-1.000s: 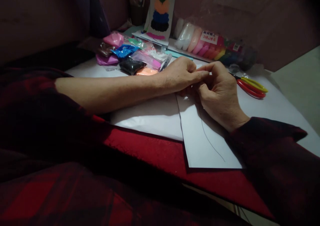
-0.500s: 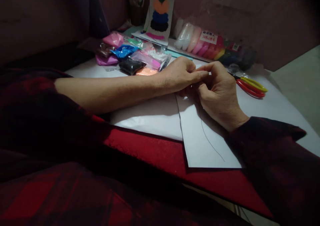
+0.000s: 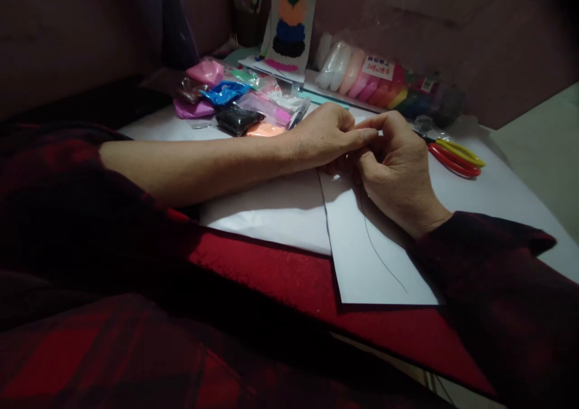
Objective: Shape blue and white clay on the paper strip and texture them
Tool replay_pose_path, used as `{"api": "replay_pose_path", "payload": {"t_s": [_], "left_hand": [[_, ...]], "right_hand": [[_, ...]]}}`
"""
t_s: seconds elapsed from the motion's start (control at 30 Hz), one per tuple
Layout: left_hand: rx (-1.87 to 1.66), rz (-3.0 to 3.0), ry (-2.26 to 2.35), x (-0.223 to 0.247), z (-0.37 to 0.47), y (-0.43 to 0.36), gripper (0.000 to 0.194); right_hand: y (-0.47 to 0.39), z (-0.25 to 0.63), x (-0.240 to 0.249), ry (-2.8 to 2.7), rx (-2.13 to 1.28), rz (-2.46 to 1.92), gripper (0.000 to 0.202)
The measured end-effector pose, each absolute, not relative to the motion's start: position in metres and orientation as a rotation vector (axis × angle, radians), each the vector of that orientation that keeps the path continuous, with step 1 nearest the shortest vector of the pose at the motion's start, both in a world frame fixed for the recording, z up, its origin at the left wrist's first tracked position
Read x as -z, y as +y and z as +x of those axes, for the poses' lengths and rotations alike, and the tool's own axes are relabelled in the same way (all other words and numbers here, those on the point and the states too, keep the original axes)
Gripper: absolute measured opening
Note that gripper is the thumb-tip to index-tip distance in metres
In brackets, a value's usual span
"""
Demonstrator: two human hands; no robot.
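My left hand (image 3: 323, 133) and my right hand (image 3: 394, 168) meet over a white sheet of paper (image 3: 357, 264). The fingers of both are bent and pinched together at the tips, thumb against finger. Whatever lies between the fingertips is hidden or too small to make out. A thin curved line (image 3: 377, 255) runs down the sheet from under my right hand. Just right of that hand lie scissors (image 3: 455, 158) with yellow and red handles. Behind my left wrist are plastic packets of coloured clay, among them a black packet (image 3: 239, 119) and an orange packet (image 3: 266, 129).
A blue packet (image 3: 226, 92) and a pink packet (image 3: 205, 71) lie farther back. A clear bag of coloured clay (image 3: 371, 83) rests against the wall. A card with painted shapes (image 3: 290, 29) stands beside a cup of pens (image 3: 248, 17). Red cloth (image 3: 280, 276) covers the table's front edge.
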State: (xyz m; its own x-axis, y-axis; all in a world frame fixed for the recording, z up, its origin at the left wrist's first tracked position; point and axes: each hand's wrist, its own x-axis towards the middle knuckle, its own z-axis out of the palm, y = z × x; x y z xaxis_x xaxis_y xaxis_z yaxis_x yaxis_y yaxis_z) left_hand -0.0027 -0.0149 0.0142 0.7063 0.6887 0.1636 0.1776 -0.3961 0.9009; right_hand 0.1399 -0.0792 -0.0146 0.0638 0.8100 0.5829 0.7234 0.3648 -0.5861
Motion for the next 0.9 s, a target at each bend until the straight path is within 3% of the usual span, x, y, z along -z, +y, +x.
{"api": "replay_pose_path", "payload": {"t_s": [0.63, 0.9], "left_hand": [[-0.68, 1.855, 0.672, -0.012, -0.001, -0.011, 0.04], [-0.661, 1.905, 0.626, -0.005, -0.002, -0.003, 0.055]], "right_hand": [[-0.078, 0.137, 0.015, -1.665, -0.147, -1.367, 0.02], [-0.081, 0.136, 0.013, -1.627, -0.29, -1.418, 0.008]]}}
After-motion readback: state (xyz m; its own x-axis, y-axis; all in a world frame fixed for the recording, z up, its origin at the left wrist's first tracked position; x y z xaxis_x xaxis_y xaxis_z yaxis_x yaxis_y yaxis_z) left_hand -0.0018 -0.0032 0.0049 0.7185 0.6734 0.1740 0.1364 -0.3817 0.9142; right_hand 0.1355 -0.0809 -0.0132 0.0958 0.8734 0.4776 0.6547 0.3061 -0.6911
